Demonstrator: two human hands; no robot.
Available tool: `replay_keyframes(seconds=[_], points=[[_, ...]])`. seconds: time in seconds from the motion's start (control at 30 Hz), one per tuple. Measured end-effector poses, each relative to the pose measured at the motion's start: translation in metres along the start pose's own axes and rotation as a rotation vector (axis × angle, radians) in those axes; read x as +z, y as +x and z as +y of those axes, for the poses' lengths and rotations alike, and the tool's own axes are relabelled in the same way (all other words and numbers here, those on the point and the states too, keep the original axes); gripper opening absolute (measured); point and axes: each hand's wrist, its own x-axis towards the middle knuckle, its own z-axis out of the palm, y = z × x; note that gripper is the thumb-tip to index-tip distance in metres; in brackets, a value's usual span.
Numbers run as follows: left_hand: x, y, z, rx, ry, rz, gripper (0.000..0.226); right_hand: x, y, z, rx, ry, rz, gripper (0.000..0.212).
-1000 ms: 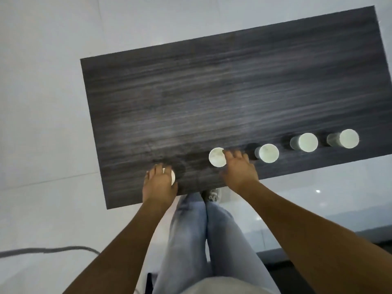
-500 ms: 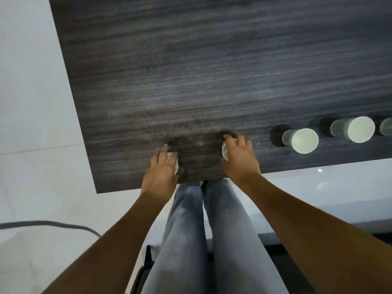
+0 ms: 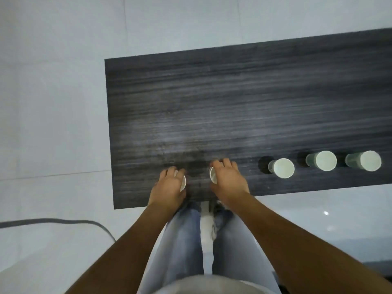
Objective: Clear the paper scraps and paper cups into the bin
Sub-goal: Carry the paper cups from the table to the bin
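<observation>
I am looking straight down at a dark grey wood-grain tabletop (image 3: pixel 233 102) that fills the upper right of the frame, with my jeans-clad legs (image 3: pixel 184 240) below centre. My left hand (image 3: pixel 169 187) is curled over a small white paper cup (image 3: pixel 182 181) near the table's lower edge, just left of centre. My right hand (image 3: pixel 229 179) wraps a second white paper cup (image 3: pixel 212 174) just right of centre. A moment ago my fingers were only reaching onto these two cups; now both hands have closed round them, though I cannot tell whether either cup has left the surface.

Three more white paper cups stand in a row toward the right edge: one nearest my right hand (image 3: pixel 283 168), one further along (image 3: pixel 324 160), and the last near the frame's edge (image 3: pixel 368 161), all apart from each other. A grey cable (image 3: pixel 63 220) curves across the pale floor at lower left.

No bin or paper scraps show anywhere in view. I judge the clearing is at an early stage, with carrying still ahead.
</observation>
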Motion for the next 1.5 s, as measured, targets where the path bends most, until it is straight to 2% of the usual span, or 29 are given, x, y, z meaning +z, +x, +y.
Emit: replay_keyframes(seconds=[0.13,0.23,0.4,0.67,0.83,1.0,1.23,1.5], points=[[-0.04,-0.036,0.015,-0.064,-0.008,0.07,0.054,-0.037,-0.034,-0.019,-0.073,-0.043,-0.006,0.052],[-0.064,-0.067,0.027,-0.104,-0.029,0.116,0.056,-0.057,-0.06,-0.035,-0.113,-0.082,-0.022,0.056],[-0.09,-0.118,0.035,-0.148,-0.104,0.256,0.057,-0.078,-0.096,-0.065,-0.215,-0.149,0.009,0.049],[-0.116,-0.191,-0.005,-0.293,-0.168,0.384,0.056,-0.087,-0.131,-0.146,-0.377,-0.302,0.025,0.049],[-0.132,-0.232,-0.072,-0.353,-0.204,0.44,0.058,-0.07,-0.139,-0.227,-0.477,-0.351,0.0,0.054],[-0.151,-0.266,-0.168,-0.369,-0.271,0.481,0.059,-0.036,-0.139,-0.328,-0.553,-0.358,0.005,0.054],[-0.207,-0.308,-0.321,-0.36,-0.201,0.518,0.044,0.01,-0.133,-0.487,-0.561,-0.285,0.044,0.059],[-0.252,-0.316,-0.436,-0.402,-0.217,0.466,0.059,0.042,-0.105,-0.587,-0.547,-0.282,0.01,0.059]])
